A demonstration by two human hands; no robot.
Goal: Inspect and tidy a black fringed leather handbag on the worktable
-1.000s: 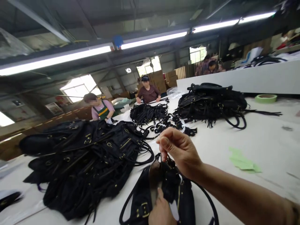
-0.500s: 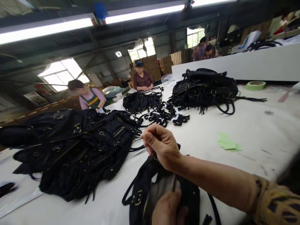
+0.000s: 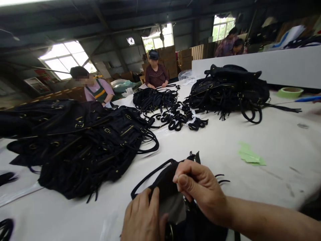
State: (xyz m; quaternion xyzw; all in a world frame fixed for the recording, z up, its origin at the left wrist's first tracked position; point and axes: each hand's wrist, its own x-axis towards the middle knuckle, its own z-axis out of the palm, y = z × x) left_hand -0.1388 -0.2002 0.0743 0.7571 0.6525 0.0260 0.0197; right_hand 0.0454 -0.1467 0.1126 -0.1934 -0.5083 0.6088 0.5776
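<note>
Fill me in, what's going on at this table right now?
A person's left hand and right hand are holding a black bag open on a white table, its pale inside showing. Farther along lie a large heap of black bags, a smaller heap of black bags, a tangle of black straps and small strap pieces. One co-worker stands beyond the large heap, and another sits at the table's far end.

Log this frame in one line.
left hand: gripping black handbag | right hand: pinching its opening | nearby: heap of black handbags
</note>
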